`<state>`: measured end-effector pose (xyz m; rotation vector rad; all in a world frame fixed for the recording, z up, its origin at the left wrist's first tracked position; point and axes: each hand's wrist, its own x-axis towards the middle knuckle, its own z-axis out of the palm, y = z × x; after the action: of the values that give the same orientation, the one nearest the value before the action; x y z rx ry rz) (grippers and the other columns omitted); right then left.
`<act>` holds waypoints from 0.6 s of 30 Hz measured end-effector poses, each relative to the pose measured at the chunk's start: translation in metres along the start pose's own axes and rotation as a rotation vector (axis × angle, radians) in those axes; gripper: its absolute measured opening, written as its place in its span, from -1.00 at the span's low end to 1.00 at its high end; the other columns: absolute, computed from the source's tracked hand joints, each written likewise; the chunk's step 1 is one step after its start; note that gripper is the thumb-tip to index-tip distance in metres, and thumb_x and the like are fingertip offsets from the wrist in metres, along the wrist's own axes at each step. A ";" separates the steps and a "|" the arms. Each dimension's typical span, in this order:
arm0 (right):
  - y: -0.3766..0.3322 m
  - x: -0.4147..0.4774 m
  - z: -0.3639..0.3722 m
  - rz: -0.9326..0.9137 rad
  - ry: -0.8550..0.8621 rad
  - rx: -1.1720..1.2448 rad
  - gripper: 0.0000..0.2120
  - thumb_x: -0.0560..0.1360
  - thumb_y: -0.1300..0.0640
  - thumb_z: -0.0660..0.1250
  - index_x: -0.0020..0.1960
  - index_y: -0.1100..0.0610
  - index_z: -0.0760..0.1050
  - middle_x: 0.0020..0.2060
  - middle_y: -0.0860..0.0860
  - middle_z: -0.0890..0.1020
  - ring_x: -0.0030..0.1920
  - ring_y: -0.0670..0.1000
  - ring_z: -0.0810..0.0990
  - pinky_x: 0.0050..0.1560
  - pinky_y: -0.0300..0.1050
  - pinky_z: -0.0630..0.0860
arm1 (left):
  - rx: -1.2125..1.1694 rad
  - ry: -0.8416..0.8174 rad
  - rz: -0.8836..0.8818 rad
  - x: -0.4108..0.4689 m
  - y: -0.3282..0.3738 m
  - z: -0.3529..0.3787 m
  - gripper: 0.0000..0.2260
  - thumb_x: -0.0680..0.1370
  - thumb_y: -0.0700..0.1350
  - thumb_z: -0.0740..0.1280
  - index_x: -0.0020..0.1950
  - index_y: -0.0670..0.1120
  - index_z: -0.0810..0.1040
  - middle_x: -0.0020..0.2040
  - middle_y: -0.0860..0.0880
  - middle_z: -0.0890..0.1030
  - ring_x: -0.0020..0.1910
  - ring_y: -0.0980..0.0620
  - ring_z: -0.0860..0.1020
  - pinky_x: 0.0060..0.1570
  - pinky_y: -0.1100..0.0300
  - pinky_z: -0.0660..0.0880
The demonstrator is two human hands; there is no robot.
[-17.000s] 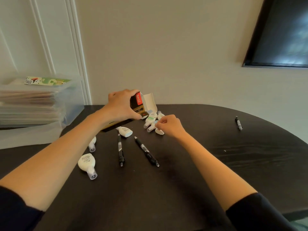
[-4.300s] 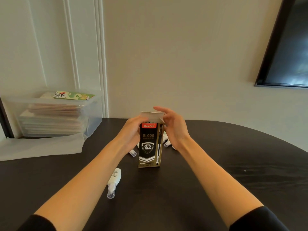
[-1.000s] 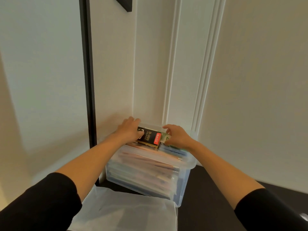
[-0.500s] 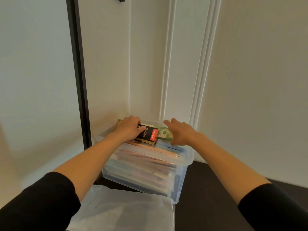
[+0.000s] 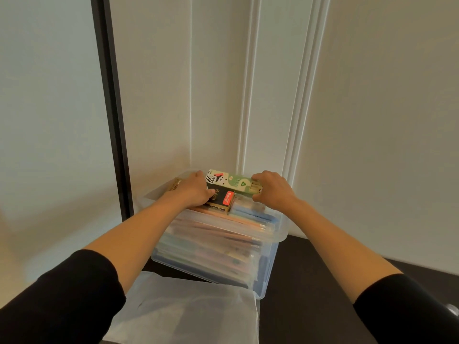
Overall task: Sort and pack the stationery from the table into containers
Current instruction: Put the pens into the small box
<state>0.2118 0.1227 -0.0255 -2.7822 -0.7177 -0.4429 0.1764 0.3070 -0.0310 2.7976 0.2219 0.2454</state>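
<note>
A clear plastic storage bin (image 5: pixel 268 276) full of stacked stationery stands on the dark table against the wall. On top of the stack lies the black and gold pen box (image 5: pixel 221 198) with a red label. Behind it lies a green and white patterned box (image 5: pixel 231 182). My left hand (image 5: pixel 195 188) grips the left end of the pen box. My right hand (image 5: pixel 272 189) grips the right end of the green box with curled fingers.
The bin's translucent lid (image 5: pixel 188 311) lies on the table in front of the bin. A white panelled wall (image 5: pixel 218 95) rises right behind the bin, with a dark vertical frame (image 5: pixel 111 108) at the left. Dark tabletop (image 5: pixel 308 281) shows to the right.
The green patterned box now lies in plain sight behind the pen box, with my right hand at its right end. My left hand has stayed on the pen box.
</note>
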 end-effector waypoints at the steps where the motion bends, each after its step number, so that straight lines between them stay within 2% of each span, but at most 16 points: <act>1: 0.000 0.000 -0.001 0.000 -0.010 0.011 -0.64 0.47 0.18 0.34 0.25 0.17 0.46 0.09 0.11 0.52 0.05 0.10 0.52 -0.02 -0.10 0.44 | -0.025 0.032 -0.013 -0.001 0.002 -0.001 -0.61 0.59 -0.12 0.21 0.35 -0.25 0.22 0.33 -0.20 0.34 0.25 -0.16 0.41 0.06 0.11 0.37; 5: -0.001 0.001 -0.001 -0.080 -0.037 0.041 -0.59 0.52 0.14 0.31 0.36 0.10 0.39 0.15 0.09 0.51 0.12 0.08 0.49 0.10 -0.07 0.43 | -0.057 0.074 -0.024 -0.003 0.002 -0.003 -0.63 0.56 -0.30 0.16 0.35 -0.24 0.18 0.31 -0.22 0.26 0.25 -0.20 0.37 -0.01 0.14 0.34; 9: -0.009 0.011 0.002 -0.088 -0.032 0.111 -0.62 0.55 0.27 0.23 0.36 0.13 0.39 0.23 0.11 0.52 0.22 0.08 0.46 0.18 -0.07 0.41 | 0.030 0.020 0.061 0.003 -0.005 0.001 -0.62 0.58 -0.28 0.10 0.40 -0.19 0.25 0.37 -0.19 0.27 0.29 -0.17 0.37 0.21 0.06 0.38; 11: -0.015 0.015 0.005 -0.067 -0.051 0.219 -0.63 0.55 0.31 0.20 0.35 0.18 0.40 0.24 0.14 0.52 0.25 0.09 0.46 0.21 -0.10 0.39 | 0.078 -0.045 0.140 0.002 -0.006 0.003 -0.55 0.58 -0.30 0.06 0.48 -0.11 0.16 0.48 -0.13 0.18 0.40 -0.14 0.27 0.34 0.05 0.28; 14: -0.020 0.016 0.010 -0.033 -0.044 0.363 -0.63 0.56 0.33 0.15 0.36 0.21 0.38 0.26 0.16 0.50 0.26 0.10 0.45 0.21 -0.16 0.37 | 0.148 -0.097 0.206 0.000 -0.004 0.002 -0.49 0.59 -0.32 0.02 0.52 -0.06 0.05 0.52 -0.08 0.06 0.43 -0.12 0.20 0.34 0.06 0.26; 16: -0.020 0.013 0.005 0.064 0.107 0.340 -0.66 0.56 0.33 0.12 0.32 0.22 0.40 0.20 0.17 0.52 0.19 0.12 0.49 0.15 -0.11 0.41 | 0.167 -0.093 0.204 0.001 -0.005 0.001 -0.50 0.59 -0.31 0.00 0.53 -0.06 0.04 0.53 -0.07 0.06 0.42 -0.11 0.23 0.31 0.07 0.29; 18: -0.016 0.009 -0.005 0.179 0.270 0.157 -0.78 0.55 0.28 0.10 0.13 0.26 0.45 -0.05 0.15 0.54 -0.07 0.13 0.52 -0.11 -0.06 0.44 | 0.166 -0.101 0.197 0.003 -0.005 0.002 -0.50 0.59 -0.30 0.01 0.53 -0.06 0.03 0.52 -0.07 0.08 0.42 -0.11 0.23 0.33 0.05 0.29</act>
<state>0.2095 0.1386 -0.0151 -2.5435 -0.4189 -0.6776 0.1786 0.3115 -0.0338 2.9889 -0.0612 0.1355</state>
